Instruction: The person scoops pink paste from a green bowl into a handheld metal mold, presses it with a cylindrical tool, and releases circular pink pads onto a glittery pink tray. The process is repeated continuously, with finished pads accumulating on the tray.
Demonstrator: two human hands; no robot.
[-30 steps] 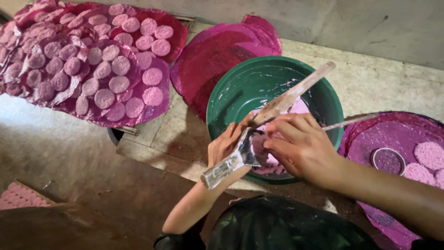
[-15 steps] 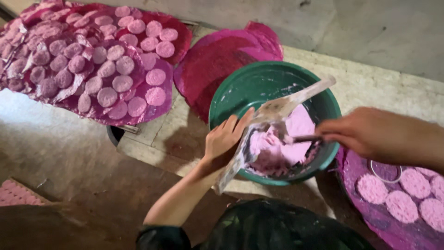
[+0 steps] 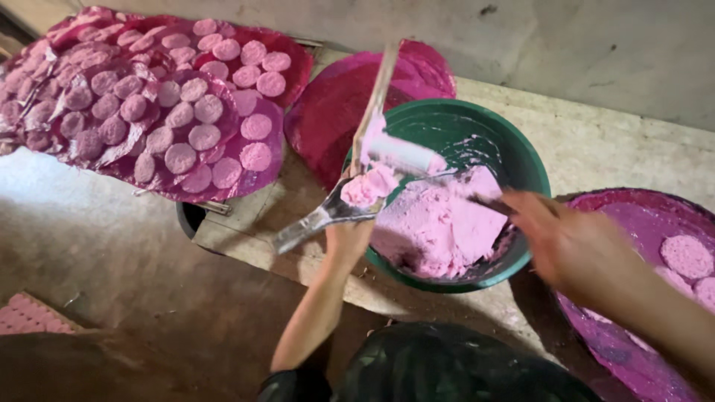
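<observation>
No packages, labels, signs or screens are visible.

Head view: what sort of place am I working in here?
Probably a small hand workshop for pressed food discs, on a rough concrete floor. A green basin holds pink dough, and trays nearby carry rows of pink discs.

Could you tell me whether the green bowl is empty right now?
No, the green bowl holds a large mass of pink dough, which fills much of its bottom.
</observation>
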